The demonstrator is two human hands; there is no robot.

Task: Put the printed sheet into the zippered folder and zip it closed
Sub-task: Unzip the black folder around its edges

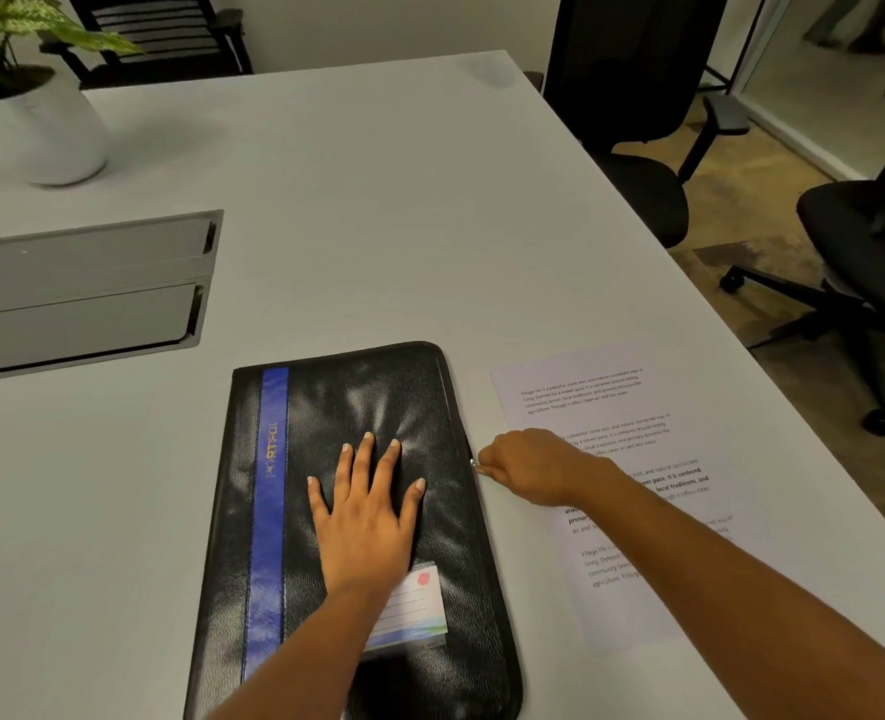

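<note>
A black zippered folder [326,407] with a blue stripe and a label card lies flat on the white table [378,226] in front of me. My left hand [365,517] rests flat on its cover, fingers spread. My right hand [526,467] is at the folder's right edge, fingers pinched on the metal zipper pull [475,464], about halfway along that side. The printed sheet [606,402] lies on the table to the right of the folder, partly under my right forearm.
A grey cable-box lid [87,288] is set into the table at the left. A potted plant in a white pot [40,132] stands at the far left. Black office chairs [638,148] stand beyond the table's right edge, which runs close to the sheet.
</note>
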